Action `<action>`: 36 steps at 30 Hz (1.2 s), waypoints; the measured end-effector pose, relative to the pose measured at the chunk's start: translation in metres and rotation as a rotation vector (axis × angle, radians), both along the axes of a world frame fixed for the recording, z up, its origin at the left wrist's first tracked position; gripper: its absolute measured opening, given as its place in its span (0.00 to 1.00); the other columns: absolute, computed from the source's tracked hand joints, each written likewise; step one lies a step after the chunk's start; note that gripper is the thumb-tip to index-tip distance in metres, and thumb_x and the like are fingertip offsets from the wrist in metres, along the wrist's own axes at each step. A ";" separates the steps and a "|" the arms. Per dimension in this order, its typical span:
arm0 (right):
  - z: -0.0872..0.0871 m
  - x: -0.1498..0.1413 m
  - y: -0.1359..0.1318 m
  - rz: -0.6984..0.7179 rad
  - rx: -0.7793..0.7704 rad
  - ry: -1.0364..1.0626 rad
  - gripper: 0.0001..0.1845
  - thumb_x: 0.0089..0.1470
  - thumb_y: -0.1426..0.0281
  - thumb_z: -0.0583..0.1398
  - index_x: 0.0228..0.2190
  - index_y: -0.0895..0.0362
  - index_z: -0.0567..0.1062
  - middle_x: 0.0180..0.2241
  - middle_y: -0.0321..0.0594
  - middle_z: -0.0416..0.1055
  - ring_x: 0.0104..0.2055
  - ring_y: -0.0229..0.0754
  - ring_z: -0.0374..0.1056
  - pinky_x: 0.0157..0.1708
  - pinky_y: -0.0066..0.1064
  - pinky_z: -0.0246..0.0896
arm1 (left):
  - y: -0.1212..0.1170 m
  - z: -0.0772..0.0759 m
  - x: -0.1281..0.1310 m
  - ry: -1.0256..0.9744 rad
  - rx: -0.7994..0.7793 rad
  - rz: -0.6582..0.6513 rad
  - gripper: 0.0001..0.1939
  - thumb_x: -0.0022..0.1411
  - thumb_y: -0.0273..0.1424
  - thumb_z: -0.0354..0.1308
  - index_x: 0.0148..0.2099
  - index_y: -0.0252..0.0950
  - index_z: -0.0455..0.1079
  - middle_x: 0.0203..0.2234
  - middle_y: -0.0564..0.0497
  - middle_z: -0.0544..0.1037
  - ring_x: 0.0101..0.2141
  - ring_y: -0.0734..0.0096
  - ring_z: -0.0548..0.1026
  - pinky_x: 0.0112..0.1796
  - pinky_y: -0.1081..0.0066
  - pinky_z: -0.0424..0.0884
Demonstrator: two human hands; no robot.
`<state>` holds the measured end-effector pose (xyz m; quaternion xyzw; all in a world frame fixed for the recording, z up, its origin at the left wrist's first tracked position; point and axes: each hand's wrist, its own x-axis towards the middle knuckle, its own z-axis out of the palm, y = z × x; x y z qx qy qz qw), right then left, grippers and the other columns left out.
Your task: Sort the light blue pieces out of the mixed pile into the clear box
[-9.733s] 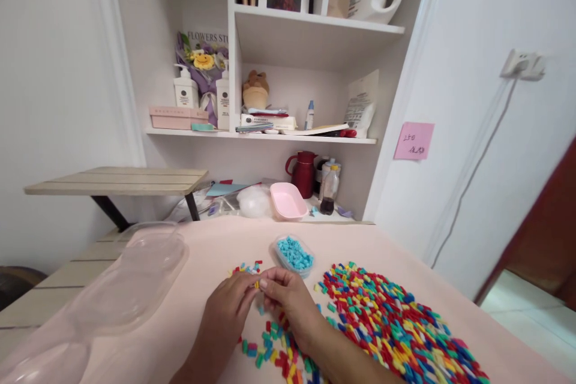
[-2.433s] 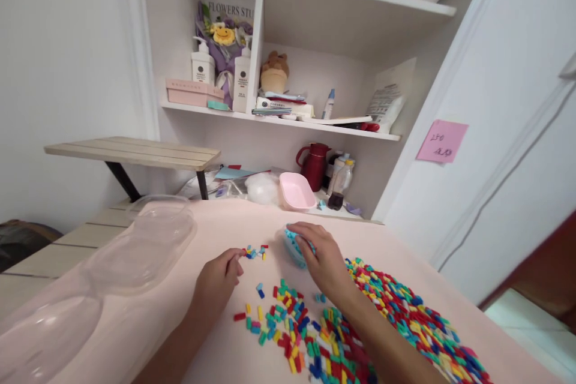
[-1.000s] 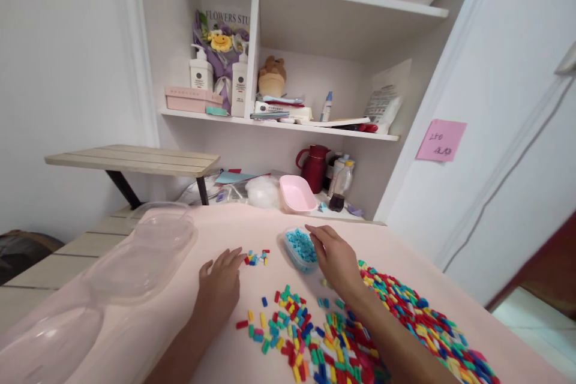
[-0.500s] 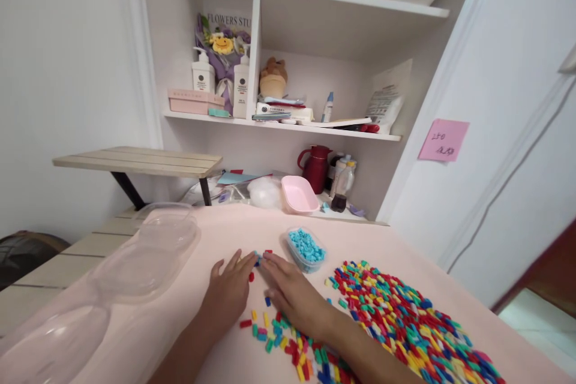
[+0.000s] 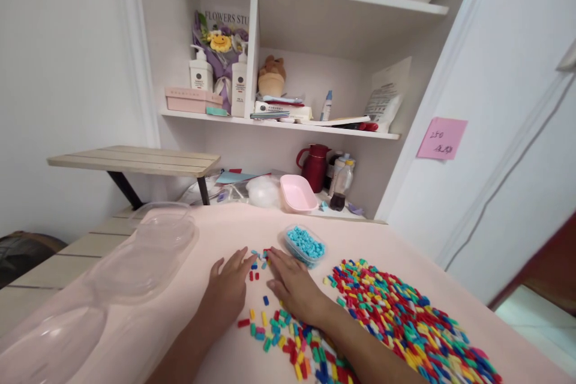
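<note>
My left hand [image 5: 227, 291] rests on the pink tabletop with fingers spread, its fingertips beside a few small blue and red plastic blocks [image 5: 254, 266]. Across from it lies my right hand [image 5: 297, 293], fingers stretched out and low, the tips touching or just over small red and teal pieces. No block shows gripped in either hand. A clear tub of light blue blocks [image 5: 306, 243] stands right behind my right hand. Mixed coloured blocks [image 5: 276, 327] are scattered below my hands, partly hidden by my right forearm.
A large heap of coloured blocks [image 5: 405, 318] spreads over the right side. Clear plastic containers [image 5: 130, 267] stand along the left edge. At the back are a pink tray [image 5: 298, 193], a red jug [image 5: 315, 168] and a bottle [image 5: 342, 186]. A wooden stand [image 5: 135, 160] rises at left.
My hands have drawn slightly apart at the fingertips, and more small red, blue and teal blocks show between them. The view has shifted slightly.
</note>
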<state>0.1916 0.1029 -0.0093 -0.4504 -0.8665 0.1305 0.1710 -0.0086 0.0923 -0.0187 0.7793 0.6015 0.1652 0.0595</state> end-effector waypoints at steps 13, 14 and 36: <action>0.000 0.005 0.002 0.046 0.041 0.440 0.23 0.59 0.71 0.53 0.56 0.53 0.66 0.55 0.44 0.68 0.57 0.45 0.62 0.57 0.40 0.55 | 0.009 -0.005 -0.009 -0.261 0.117 -0.038 0.32 0.50 0.14 0.42 0.51 0.42 0.73 0.55 0.51 0.73 0.56 0.69 0.69 0.60 0.58 0.60; -0.001 0.005 0.002 0.014 0.053 0.432 0.23 0.58 0.72 0.53 0.55 0.54 0.67 0.54 0.45 0.69 0.56 0.45 0.63 0.56 0.39 0.56 | 0.010 -0.005 -0.010 -0.297 0.142 -0.018 0.32 0.50 0.15 0.42 0.51 0.40 0.73 0.55 0.50 0.73 0.56 0.69 0.69 0.59 0.60 0.62; 0.000 0.004 -0.001 0.022 0.132 0.248 0.13 0.57 0.72 0.58 0.39 0.47 0.80 0.41 0.36 0.76 0.46 0.44 0.67 0.50 0.38 0.56 | 0.000 0.005 0.000 -0.124 0.085 -0.055 0.29 0.52 0.14 0.43 0.46 0.42 0.76 0.52 0.48 0.74 0.53 0.64 0.70 0.55 0.58 0.63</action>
